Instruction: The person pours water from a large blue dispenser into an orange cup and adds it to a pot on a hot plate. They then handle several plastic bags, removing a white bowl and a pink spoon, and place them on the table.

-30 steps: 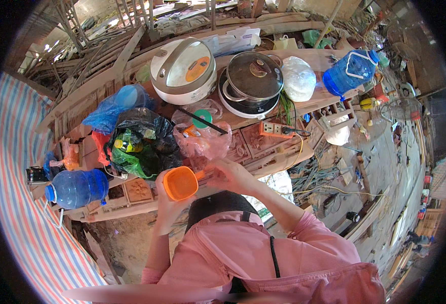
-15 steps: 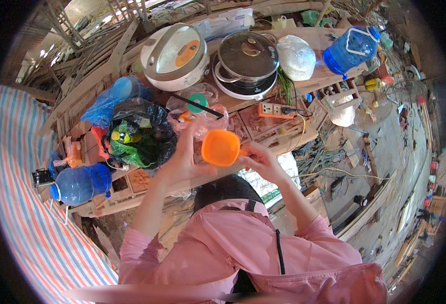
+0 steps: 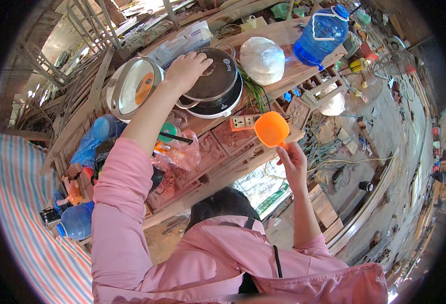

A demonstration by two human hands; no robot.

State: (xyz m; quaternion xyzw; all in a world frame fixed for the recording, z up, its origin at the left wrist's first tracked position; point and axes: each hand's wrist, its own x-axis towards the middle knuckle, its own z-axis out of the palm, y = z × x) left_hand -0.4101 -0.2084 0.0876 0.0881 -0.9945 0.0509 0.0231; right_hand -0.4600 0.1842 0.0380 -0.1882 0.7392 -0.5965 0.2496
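Observation:
My left hand (image 3: 188, 71) reaches to the far side of the wooden bench, its fingers closed over the knob of a dark glass pot lid (image 3: 218, 81). The lid rests on a black electric cooking pot (image 3: 220, 107) with a white base. In my right hand (image 3: 295, 161) is an orange plastic scoop (image 3: 272, 128), pinched by its short handle. The scoop is held up in front of the bench's near edge, close to an orange power strip (image 3: 243, 122). I cannot make out anything inside the scoop.
A white rice cooker (image 3: 131, 86) stands left of the pot. To the right are a tied white plastic bag (image 3: 262, 61), green stalks (image 3: 253, 90) and a blue water jug (image 3: 322, 36). Pink plastic bags (image 3: 186, 154) and a green-lidded container (image 3: 167, 131) lie nearer, partly behind my left forearm.
My left hand has left the scoop and stretched out to the pot lid's knob. My right hand has moved right and slightly up with the scoop. The whole view has shifted too.

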